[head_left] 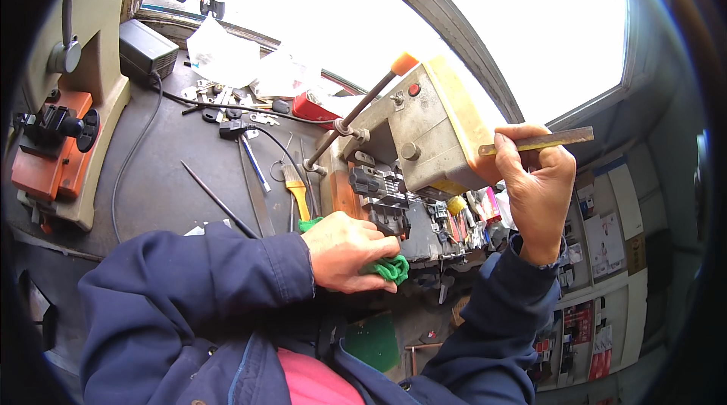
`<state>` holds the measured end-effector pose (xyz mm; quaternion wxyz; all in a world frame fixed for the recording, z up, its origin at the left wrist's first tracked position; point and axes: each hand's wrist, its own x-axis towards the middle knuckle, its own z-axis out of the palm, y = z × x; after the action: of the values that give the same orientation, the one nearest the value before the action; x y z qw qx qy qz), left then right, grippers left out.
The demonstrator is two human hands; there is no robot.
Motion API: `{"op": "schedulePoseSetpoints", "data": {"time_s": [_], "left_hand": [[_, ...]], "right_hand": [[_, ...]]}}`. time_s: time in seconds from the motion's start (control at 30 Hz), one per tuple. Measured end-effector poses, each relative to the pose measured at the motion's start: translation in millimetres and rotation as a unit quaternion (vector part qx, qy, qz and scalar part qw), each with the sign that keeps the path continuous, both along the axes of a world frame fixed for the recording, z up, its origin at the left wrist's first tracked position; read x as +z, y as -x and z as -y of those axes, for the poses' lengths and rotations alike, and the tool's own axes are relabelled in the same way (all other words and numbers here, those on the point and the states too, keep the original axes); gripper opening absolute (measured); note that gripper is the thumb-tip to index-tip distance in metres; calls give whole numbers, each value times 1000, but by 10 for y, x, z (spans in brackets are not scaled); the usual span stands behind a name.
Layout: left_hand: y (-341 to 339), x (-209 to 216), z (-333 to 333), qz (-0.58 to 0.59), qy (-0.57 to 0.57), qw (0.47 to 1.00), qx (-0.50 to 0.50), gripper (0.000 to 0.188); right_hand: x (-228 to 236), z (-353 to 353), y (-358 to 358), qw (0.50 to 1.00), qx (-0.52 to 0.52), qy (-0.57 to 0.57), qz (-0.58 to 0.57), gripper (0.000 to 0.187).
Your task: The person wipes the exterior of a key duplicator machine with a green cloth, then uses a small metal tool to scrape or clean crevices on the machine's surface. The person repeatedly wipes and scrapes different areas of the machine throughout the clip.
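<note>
My left hand [350, 252] is closed round a bunched green cloth [391, 269], at the front edge of the bench just before a key cutting machine [424, 129]. Some of the cloth sticks out on both sides of the fingers. Raised on the right, my right hand [539, 185] pinches a narrow flat metal strip [560, 138] between thumb and fingers. The strip lies nearly level, beside the orange side of the machine's housing, and its exact kind is unclear. A clamp [375, 183] sits low on the machine, beyond my left hand.
Another machine with an orange base [57, 151] stands at the left. A yellow-handled brush [297, 187], a pointed rod [218, 199] and a pen [256, 165] lie on the bench. Loose keys [219, 101] and a black cable [136, 159] are farther back. Small tools [462, 227] crowd the right.
</note>
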<state>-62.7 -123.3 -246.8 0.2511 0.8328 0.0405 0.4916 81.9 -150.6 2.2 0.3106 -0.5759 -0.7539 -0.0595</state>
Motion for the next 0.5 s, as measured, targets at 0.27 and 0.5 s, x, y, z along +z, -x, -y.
{"op": "schedulePoseSetpoints", "data": {"time_s": [0.27, 0.5], "left_hand": [[7, 9, 0, 8, 3, 1000, 1, 44], [0, 24, 6, 20, -9, 1000, 1, 43]], "right_hand": [[-43, -35, -14, 999, 6, -10, -32, 9], [-72, -58, -3, 999, 7, -12, -29, 9]]}}
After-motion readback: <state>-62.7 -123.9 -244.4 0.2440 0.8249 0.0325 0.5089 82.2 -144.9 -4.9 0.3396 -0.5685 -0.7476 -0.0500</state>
